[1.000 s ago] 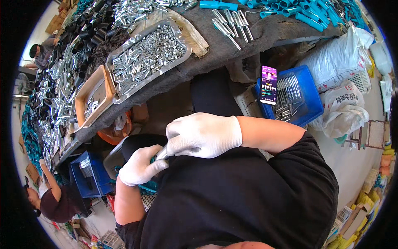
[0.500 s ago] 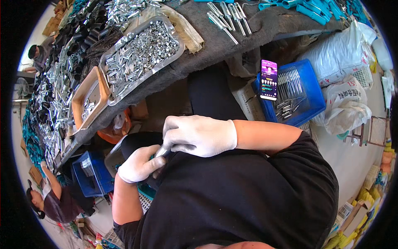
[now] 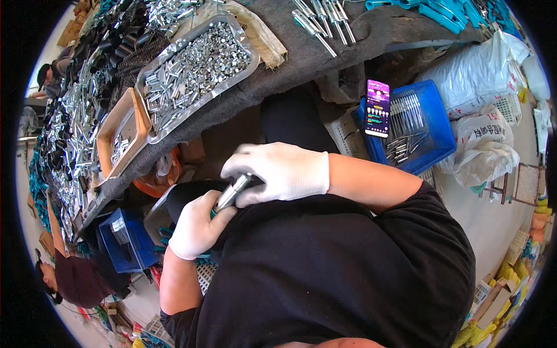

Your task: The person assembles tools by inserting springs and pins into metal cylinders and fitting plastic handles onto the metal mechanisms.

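A shiny silver metal tube (image 3: 232, 191) slants up in front of my body, with a bit of teal at its lower end. My left hand (image 3: 200, 225), in a white knit glove, is closed round that lower end. Over the upper end curls my right hand (image 3: 284, 172), gloved the same way, its thumb below the tube and its fingers above. The right fingertips are blurred, and the tube's tip is partly hidden between them.
On the bench's dark cloth stand a metal tray (image 3: 255, 61) of small metal parts and a wooden-framed box (image 3: 143, 124). A phone (image 3: 377, 108) rests against a blue bin (image 3: 444, 119) of metal rods at right. Another person (image 3: 81, 279) works at lower left.
The right hand has moved slightly up and its fingers have opened somewhat, exposing more of the tube. The left hand has turned, and the tube now points up to the right.
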`<state>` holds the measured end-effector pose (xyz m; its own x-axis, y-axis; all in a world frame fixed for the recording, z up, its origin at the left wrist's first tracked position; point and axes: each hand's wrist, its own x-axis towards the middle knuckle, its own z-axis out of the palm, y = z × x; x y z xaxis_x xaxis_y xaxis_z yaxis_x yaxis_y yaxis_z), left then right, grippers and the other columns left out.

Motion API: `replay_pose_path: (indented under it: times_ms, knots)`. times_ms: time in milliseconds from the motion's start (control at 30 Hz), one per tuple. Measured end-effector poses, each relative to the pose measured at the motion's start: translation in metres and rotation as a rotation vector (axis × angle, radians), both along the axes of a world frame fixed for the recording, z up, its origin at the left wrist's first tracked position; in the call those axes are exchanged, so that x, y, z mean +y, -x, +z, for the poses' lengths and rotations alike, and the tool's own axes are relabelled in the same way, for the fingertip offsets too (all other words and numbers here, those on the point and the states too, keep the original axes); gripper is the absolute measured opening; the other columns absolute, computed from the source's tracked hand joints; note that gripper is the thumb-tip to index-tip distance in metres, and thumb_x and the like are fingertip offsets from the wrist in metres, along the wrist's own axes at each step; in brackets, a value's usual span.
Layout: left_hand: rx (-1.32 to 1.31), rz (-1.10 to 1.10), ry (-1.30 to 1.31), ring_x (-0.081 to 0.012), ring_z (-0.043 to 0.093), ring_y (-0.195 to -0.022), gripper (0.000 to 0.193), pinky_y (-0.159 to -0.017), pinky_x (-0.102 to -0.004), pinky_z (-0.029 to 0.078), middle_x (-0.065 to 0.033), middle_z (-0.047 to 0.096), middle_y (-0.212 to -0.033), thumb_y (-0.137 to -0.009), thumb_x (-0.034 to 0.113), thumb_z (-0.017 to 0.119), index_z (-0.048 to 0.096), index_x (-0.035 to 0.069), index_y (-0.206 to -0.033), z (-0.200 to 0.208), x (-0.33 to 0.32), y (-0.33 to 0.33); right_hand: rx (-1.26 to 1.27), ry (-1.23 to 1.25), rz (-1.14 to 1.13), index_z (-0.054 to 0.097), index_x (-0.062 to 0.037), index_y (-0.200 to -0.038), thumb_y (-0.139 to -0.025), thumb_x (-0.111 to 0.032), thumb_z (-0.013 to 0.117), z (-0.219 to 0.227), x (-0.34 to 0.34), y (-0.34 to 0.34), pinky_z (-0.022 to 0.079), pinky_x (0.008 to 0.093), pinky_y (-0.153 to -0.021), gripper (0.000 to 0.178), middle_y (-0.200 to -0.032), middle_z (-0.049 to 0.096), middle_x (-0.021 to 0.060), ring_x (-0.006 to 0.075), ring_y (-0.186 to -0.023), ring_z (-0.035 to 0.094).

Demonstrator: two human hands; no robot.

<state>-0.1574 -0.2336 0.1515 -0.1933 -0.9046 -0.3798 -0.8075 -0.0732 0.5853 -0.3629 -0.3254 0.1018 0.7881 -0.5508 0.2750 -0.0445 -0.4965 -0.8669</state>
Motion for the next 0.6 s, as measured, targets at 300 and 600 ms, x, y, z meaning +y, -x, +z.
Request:
replay_pose_path:
  times_ms: [300, 600]
  knots:
    - [0.038, -0.007, 0.034, -0.0369, 0.061, -0.075, 0.029, -0.069, -0.0391, 0.047, -0.0219, 0.059, -0.076, -0.083, 0.025, 0.065, 0.060, -0.002, -0.092, -0.001, -0.002, -0.005, -0.003, -0.057, -0.017, 0.059, -0.0059, -0.096, -0.086, -0.016, 0.064, 0.012, -0.006, -0.002, 0.051, 0.0349, -0.068, 0.015, -0.084, 0.063, 0.0119, 0.0259, -0.077, 0.066]
    - [0.028, 0.012, -0.016, -0.0367, 0.061, -0.074, 0.029, -0.068, -0.0392, 0.047, -0.0223, 0.059, -0.077, -0.082, 0.024, 0.065, 0.060, -0.002, -0.092, 0.000, -0.004, -0.009, -0.280, 0.129, -0.084, 0.060, -0.0058, -0.096, -0.093, -0.019, 0.055, -0.003, -0.002, -0.010, 0.051, 0.0335, -0.063, 0.014, -0.068, 0.064, 0.0086, 0.0246, -0.064, 0.065]
